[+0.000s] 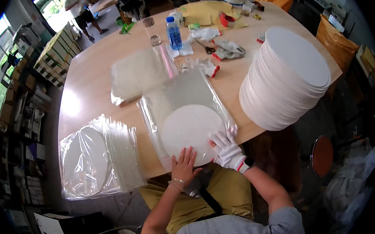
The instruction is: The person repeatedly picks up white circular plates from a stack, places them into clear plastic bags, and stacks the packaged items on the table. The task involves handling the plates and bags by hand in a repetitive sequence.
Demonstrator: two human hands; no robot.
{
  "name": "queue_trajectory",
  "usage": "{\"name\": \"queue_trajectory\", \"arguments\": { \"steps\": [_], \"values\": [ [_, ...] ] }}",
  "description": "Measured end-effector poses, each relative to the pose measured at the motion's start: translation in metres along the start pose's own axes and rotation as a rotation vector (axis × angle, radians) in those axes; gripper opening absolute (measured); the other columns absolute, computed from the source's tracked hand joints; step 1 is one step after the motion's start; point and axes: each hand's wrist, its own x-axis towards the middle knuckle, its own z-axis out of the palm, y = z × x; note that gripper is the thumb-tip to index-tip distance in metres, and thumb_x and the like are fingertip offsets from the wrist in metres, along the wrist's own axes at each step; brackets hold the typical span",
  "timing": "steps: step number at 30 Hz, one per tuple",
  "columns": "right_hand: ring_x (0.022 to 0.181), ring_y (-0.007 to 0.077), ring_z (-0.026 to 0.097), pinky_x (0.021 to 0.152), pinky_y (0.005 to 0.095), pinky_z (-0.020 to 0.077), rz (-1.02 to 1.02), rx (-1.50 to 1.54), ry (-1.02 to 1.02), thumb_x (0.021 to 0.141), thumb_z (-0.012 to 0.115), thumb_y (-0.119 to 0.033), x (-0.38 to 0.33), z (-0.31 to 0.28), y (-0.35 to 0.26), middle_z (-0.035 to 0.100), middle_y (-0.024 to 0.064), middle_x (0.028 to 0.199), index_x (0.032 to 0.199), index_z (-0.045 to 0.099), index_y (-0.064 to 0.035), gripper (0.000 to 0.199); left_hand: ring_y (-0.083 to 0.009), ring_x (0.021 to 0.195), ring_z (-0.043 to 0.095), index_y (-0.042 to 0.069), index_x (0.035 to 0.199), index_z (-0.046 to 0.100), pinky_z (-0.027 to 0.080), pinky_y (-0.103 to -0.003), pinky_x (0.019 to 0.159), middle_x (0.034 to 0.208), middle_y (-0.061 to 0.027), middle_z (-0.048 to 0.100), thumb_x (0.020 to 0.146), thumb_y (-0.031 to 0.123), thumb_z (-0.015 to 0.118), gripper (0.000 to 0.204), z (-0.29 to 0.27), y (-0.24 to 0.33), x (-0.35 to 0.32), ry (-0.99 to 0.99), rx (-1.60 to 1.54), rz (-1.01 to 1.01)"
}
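A round white disc (pixel 191 128) lies at the near edge of the table, over a pile of clear plastic bags (pixel 178 91); whether it is inside the top bag I cannot tell. My bare left hand (pixel 185 164) rests flat on the near-left part of the disc, fingers stretched out. On the disc's right side lies my right hand (pixel 228 152) in a white glove, its fingers spread. Just beyond it to the right rises a tall stack of white discs (pixel 283 80). To the left, several bagged discs (pixel 88 162) overlap in shiny clear plastic.
Another pile of clear bags (pixel 138 71) lies farther back. Around it are a blue-capped bottle (pixel 173 34), a clear cup (pixel 155 40), work gloves (pixel 229 49), scissors (pixel 208 49) and a red tape dispenser (pixel 226 19). A red-brown stool (pixel 322 156) stands at right. A person (pixel 82 12) stands far left.
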Motion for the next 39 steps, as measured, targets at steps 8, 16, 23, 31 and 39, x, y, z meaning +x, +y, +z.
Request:
{"name": "queue_trajectory", "arguments": {
  "steps": [8,16,23,31,39],
  "values": [
    [0.099,0.0333,0.053,0.087,0.04,0.0423,0.12,0.336,0.45,0.078,0.06,-0.016,-0.02,-0.018,0.017,0.056,0.016,0.106,0.107,0.054,-0.0003,0.034,-0.0232,0.084,0.058,0.004,0.103,0.056,0.048,-0.032,0.071,0.097,-0.0092,0.06,0.087,0.026,0.056,0.027,0.031,0.04,-0.057,0.155,-1.113,-0.395],
    [0.075,0.0313,0.06,0.068,0.0393,0.0468,0.546,0.356,0.294,0.084,0.053,-0.017,-0.045,-0.017,0.032,0.062,0.0155,0.081,0.089,0.059,-0.0036,0.016,-0.0222,0.088,0.062,0.001,0.106,0.053,0.052,-0.032,0.069,0.099,-0.0091,0.062,0.089,0.021,0.055,0.026,0.039,0.039,-0.024,0.305,-1.989,-0.958],
    [0.076,0.0047,0.05,0.066,0.0181,0.0414,0.805,1.247,0.003,0.085,0.043,-0.004,-0.029,0.016,0.032,0.057,-0.0037,0.091,0.121,0.053,-0.0036,0.037,-0.0139,0.081,0.06,-0.002,0.1,0.058,0.052,-0.027,0.07,0.091,-0.007,0.062,0.09,0.012,0.051,0.019,-0.022,0.034,-0.033,0.432,-1.807,-0.516],
    [0.073,0.0061,0.051,0.069,0.019,0.0433,0.286,1.47,0.112,0.084,0.044,-0.001,0.082,-0.041,-0.113,0.053,-0.0008,0.081,0.116,0.054,0.0032,0.034,-0.01,0.05,0.041,0.004,0.065,0.05,0.032,-0.028,0.045,0.057,-0.0029,0.048,0.082,0.011,0.061,0.022,-0.162,-0.056,-0.136,0.885,-0.615,-0.208],
    [0.061,0.0057,0.051,0.057,0.0209,0.0417,-0.048,1.012,-0.447,0.081,0.047,-0.009,0.239,-0.024,-0.246,0.061,0.0018,0.074,0.106,0.061,0.0036,0.031,-0.0293,0.132,0.024,-0.003,0.139,0.013,0.021,-0.047,0.104,0.14,-0.0226,0.025,0.074,0.027,0.065,0.089,-0.177,-0.196,-0.247,0.827,0.187,-1.209]
  ]
}}
